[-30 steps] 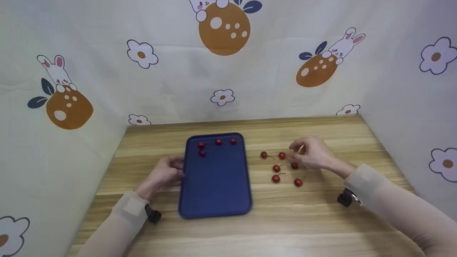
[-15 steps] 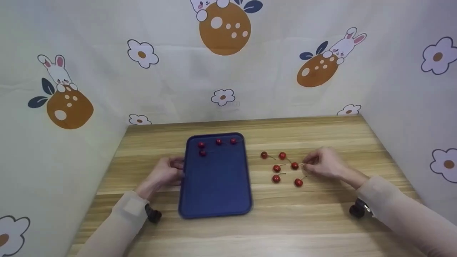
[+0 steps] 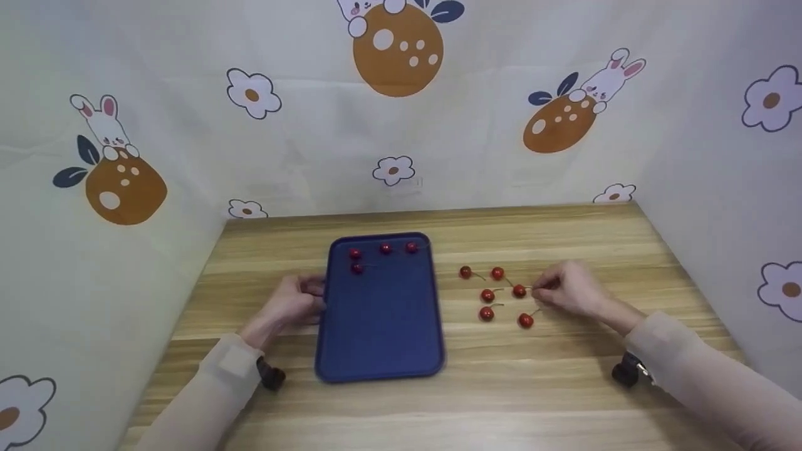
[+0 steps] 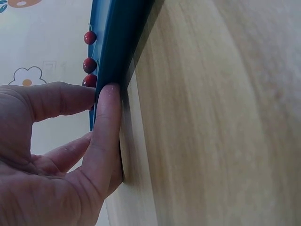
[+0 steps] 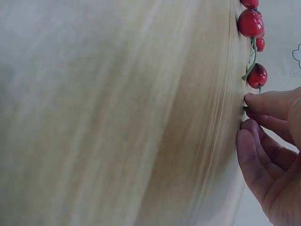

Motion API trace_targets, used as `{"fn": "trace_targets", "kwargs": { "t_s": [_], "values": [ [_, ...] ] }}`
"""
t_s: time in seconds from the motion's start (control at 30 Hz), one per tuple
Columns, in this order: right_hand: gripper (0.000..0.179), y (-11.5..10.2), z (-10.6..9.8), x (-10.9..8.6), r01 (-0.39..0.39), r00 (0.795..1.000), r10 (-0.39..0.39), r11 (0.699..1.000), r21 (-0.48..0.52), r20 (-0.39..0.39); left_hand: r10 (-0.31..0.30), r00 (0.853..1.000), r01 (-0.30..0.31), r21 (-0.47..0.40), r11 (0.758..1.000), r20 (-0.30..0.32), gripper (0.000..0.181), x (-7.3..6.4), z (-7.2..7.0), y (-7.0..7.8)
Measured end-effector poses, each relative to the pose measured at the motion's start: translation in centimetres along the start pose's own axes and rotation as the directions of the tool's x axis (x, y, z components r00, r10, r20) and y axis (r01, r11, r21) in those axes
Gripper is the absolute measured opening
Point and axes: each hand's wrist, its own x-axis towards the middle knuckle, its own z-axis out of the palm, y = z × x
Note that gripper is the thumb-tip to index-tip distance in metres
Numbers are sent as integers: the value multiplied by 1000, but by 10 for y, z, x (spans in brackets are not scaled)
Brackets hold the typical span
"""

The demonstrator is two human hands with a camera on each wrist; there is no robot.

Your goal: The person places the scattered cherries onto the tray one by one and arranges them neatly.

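The step in hand seems to be moving cherries one at a time from the wooden table [image 3: 532, 394] to the blue tray [image 3: 379, 332], and right now it looks like taking hold of one. The right hand [image 3: 571, 289] appears to pinch the stem [image 5: 245, 108] of the rightmost cherry but one, a cherry [image 3: 519, 291] that seems to rest on the table at the right end of the middle pair. The left hand [image 3: 293, 305] grips the tray's left rim between thumb and fingers, seemingly to steady it. Four cherries [image 3: 386, 248] lie at the far end of the tray, three along the far edge and one just nearer on the left; six, the pinched one included, are on the table to the right of the tray. The next move would likely call for a light lift by the stem, clear of the neighbours, then a carry left to the tray. The exact contact on the stem is hidden by the fingertips, so its firmness cannot be judged. Some left fingers are lost behind the rim, the stems in the tray barely show against the blue, and the right wrist view cuts off its topmost cherry.
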Motion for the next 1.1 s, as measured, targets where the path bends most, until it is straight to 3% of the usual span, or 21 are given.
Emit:
{"fn": "trace_targets", "kwargs": {
  "t_s": [0.33, 0.8, 1.1],
  "values": [
    [8, 0, 2, -1, 10, 1000, -9, 1000, 6, -9, -25, 1000, 25, -44, 999, 5, 74, 0, 2, 1],
    [4, -1, -1, -2, 32, 998, -33, 999, -27, -60, -24, 1000, 24, -1, 1000, -4, 73, 1, 1, 0],
    [9, -4, 3, 2, -22, 994, 33, 994, 105, -105, -1, 1000, 1, 4, 1000, -2, 71, 1, 2, 1]
  ]
}}
